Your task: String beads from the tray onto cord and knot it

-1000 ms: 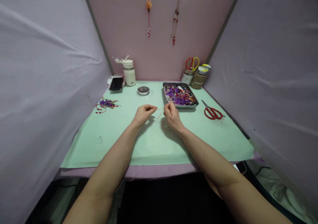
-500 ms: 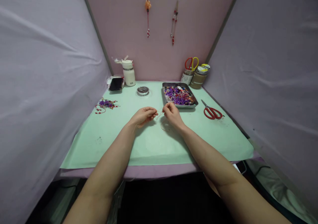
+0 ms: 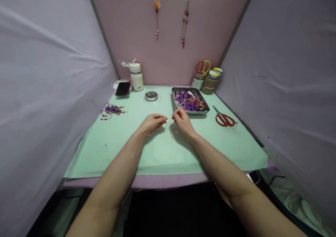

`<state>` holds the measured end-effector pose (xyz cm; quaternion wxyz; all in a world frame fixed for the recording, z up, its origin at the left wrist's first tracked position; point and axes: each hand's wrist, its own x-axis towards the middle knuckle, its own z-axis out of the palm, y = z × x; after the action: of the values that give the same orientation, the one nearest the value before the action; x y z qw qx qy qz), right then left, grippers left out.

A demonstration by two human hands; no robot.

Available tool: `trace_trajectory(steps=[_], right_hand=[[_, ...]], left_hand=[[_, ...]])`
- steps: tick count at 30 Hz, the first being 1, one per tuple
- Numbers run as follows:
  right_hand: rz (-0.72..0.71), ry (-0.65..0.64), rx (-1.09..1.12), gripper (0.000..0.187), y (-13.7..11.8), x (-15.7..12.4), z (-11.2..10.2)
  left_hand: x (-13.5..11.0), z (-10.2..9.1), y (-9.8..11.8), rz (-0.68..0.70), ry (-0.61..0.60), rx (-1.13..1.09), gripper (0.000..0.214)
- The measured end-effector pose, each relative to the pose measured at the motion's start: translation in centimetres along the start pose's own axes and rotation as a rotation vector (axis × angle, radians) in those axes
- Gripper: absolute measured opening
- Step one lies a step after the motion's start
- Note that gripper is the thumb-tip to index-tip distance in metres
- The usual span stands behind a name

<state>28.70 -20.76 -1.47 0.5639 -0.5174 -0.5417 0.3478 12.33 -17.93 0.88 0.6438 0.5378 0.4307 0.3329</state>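
A thin reddish cord (image 3: 169, 121) spans the small gap between my two hands above the table's middle. My left hand (image 3: 154, 123) pinches it between thumb and forefinger. My right hand (image 3: 182, 120) is closed on the cord too, fingertips pressed together, just in front of the bead tray (image 3: 197, 113). One length of the cord hangs down and curls on the green table cover (image 3: 157, 153) under my right hand. Any knot or small bead at the fingertips is too small to make out.
Red-handled scissors (image 3: 224, 119) lie at the right. A bundle of beaded strings (image 3: 112, 109) lies at the left. Behind stand a phone (image 3: 123, 89), a white bottle (image 3: 137, 80), a round spool (image 3: 151, 96), a scissors holder (image 3: 198, 81) and a brown jar (image 3: 210, 84).
Both hands keep almost the same place. The fingers of my left hand have shifted very slightly on the cord; the view has moved a touch.
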Motion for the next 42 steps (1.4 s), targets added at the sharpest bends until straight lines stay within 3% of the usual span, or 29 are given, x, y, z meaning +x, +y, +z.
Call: trace_trajectory(steps=[9,15,18,21,28,32,37,42], right_hand=[[-0.091,0.044,-0.170,0.021,0.3,-0.3,0.5],[-0.189,-0.105,-0.289,0.004,0.3,-1.0,1.1],[-0.255,-0.151,-0.342,0.008,0.2,-1.1,1.0],[-0.333,-0.162,-0.365,0.011,-0.2,-1.0,0.5],[-0.445,-0.099,-0.492,0.011,-0.8,-0.4,-0.7],[-0.346,-0.103,-0.395,0.010,-0.5,-0.2,-0.6],[0.043,-0.202,0.026,0.017,-0.3,-0.1,-0.4],[0.246,-0.231,0.242,0.026,-0.7,-0.2,-0.3]], left_hand=[[0.6,-0.2,-0.3,0.015,0.105,-0.138,0.023],[1.1,0.0,-0.5,-0.013,0.151,-0.260,0.020],[1.1,0.0,-0.6,-0.012,0.162,-0.255,0.020],[1.2,-0.3,-0.7,0.059,0.150,-0.124,0.020],[1.2,-0.5,-1.0,0.425,0.127,0.515,0.015],[0.9,-0.4,-0.9,0.482,0.045,0.620,0.017],[0.9,-0.4,-0.8,0.479,0.023,0.569,0.020],[0.9,-0.2,-0.8,0.469,0.069,0.522,0.020]])
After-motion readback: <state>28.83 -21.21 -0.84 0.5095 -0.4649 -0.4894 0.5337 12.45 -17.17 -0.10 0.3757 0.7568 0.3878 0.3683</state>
